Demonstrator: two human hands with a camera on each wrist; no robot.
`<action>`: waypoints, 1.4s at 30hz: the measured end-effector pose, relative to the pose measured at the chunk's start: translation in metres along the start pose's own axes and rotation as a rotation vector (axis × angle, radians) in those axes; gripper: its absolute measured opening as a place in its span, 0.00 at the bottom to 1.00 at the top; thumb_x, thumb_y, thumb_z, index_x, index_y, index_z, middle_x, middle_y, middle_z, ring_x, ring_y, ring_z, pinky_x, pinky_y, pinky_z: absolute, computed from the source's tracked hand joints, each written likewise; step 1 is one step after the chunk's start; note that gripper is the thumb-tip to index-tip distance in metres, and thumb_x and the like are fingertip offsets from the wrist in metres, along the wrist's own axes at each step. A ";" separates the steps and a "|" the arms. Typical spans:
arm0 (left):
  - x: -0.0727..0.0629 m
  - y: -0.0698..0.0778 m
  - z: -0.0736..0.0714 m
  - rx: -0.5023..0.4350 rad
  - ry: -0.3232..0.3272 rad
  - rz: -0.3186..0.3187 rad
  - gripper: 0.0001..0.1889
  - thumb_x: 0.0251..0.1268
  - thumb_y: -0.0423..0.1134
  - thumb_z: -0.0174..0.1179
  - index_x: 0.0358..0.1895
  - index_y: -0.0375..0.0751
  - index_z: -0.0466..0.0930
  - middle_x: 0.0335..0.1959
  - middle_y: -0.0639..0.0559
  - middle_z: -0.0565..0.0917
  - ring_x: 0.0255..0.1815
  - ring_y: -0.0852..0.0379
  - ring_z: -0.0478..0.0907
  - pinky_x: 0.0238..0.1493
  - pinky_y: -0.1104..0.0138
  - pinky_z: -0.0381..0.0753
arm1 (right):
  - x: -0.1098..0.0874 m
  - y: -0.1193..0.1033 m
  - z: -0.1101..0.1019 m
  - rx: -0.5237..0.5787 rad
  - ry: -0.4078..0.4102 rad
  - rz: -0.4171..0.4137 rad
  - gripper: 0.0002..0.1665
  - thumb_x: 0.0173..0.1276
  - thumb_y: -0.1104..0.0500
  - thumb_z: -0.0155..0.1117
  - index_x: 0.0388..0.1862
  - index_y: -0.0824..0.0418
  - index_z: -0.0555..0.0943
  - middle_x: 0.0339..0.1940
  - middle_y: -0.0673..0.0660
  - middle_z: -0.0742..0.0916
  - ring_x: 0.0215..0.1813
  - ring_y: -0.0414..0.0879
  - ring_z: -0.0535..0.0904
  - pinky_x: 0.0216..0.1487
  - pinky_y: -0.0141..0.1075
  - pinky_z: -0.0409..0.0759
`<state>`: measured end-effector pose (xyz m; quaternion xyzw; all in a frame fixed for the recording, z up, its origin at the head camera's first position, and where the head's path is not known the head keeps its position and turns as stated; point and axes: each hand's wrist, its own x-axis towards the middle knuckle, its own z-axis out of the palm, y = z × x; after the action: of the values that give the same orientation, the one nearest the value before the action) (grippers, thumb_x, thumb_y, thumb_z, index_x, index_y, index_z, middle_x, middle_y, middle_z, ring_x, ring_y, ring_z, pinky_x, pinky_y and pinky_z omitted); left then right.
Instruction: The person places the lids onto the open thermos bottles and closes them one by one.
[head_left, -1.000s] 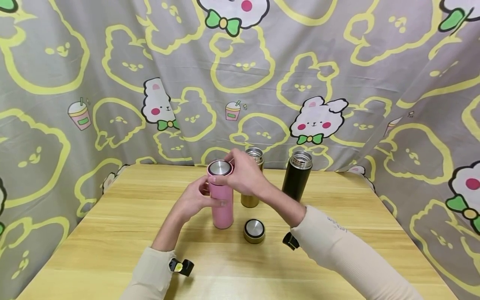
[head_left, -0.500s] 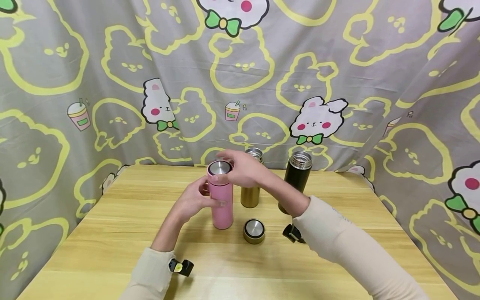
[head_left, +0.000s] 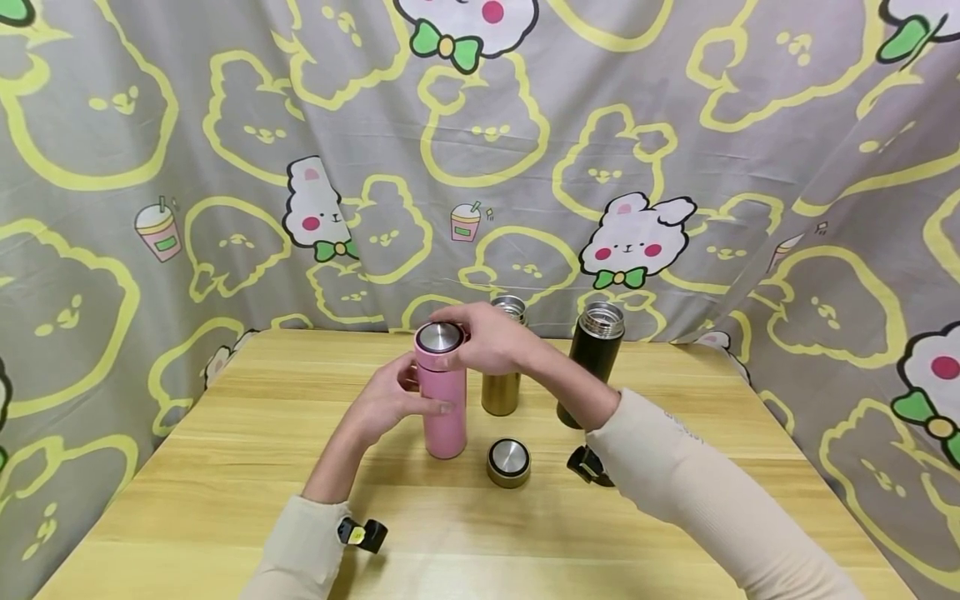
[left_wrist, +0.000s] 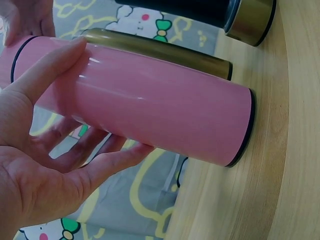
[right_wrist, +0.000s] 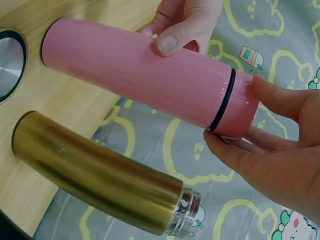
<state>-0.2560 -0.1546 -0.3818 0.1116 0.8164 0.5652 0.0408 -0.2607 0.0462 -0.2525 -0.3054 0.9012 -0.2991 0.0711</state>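
Observation:
A pink thermos bottle [head_left: 444, 417] stands upright on the wooden table, its pink lid [head_left: 431, 358] with a silver disc on top. Around the bottle's body, my left hand [head_left: 384, 400] grips with the thumb in front, as the left wrist view also shows. My right hand [head_left: 491, 337] holds the lid at its side between thumb and fingers. A thin black ring marks the seam under the lid in the right wrist view. Just behind the right hand is a gold thermos bottle [head_left: 501, 392], lidless, its threaded steel neck [right_wrist: 185, 212] bare.
A black thermos bottle [head_left: 596, 350] with an open steel mouth stands at the right, partly behind the right forearm. The gold lid [head_left: 508, 463] sits on the table [head_left: 225, 467] in front of the bottles. A patterned curtain [head_left: 480, 167] hangs behind the table.
My right hand has turned about the pink lid and its fingers have shifted round the rim, the forearm moving slightly right. The left hand and pink bottle stay in place.

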 end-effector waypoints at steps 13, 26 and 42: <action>0.000 0.000 0.000 0.026 0.030 0.024 0.36 0.42 0.46 0.83 0.59 0.51 0.78 0.45 0.45 0.83 0.47 0.49 0.80 0.48 0.59 0.79 | 0.001 0.005 0.010 0.024 0.161 0.015 0.32 0.56 0.51 0.78 0.61 0.54 0.82 0.54 0.51 0.88 0.53 0.46 0.85 0.55 0.41 0.80; 0.000 0.002 0.001 0.039 0.047 0.015 0.34 0.40 0.47 0.84 0.55 0.51 0.79 0.43 0.46 0.84 0.45 0.50 0.80 0.47 0.59 0.79 | 0.001 0.003 0.015 -0.005 0.196 0.043 0.31 0.55 0.44 0.79 0.55 0.54 0.81 0.48 0.49 0.87 0.54 0.46 0.83 0.57 0.43 0.78; -0.001 0.004 0.002 0.031 0.049 -0.003 0.36 0.40 0.47 0.84 0.59 0.54 0.79 0.44 0.47 0.84 0.46 0.50 0.81 0.48 0.59 0.80 | -0.001 0.002 0.025 -0.004 0.288 0.079 0.35 0.52 0.43 0.82 0.49 0.60 0.75 0.41 0.54 0.81 0.44 0.48 0.76 0.45 0.38 0.75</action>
<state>-0.2540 -0.1519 -0.3785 0.0971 0.8258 0.5551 0.0201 -0.2534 0.0358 -0.2739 -0.2239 0.9140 -0.3349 -0.0476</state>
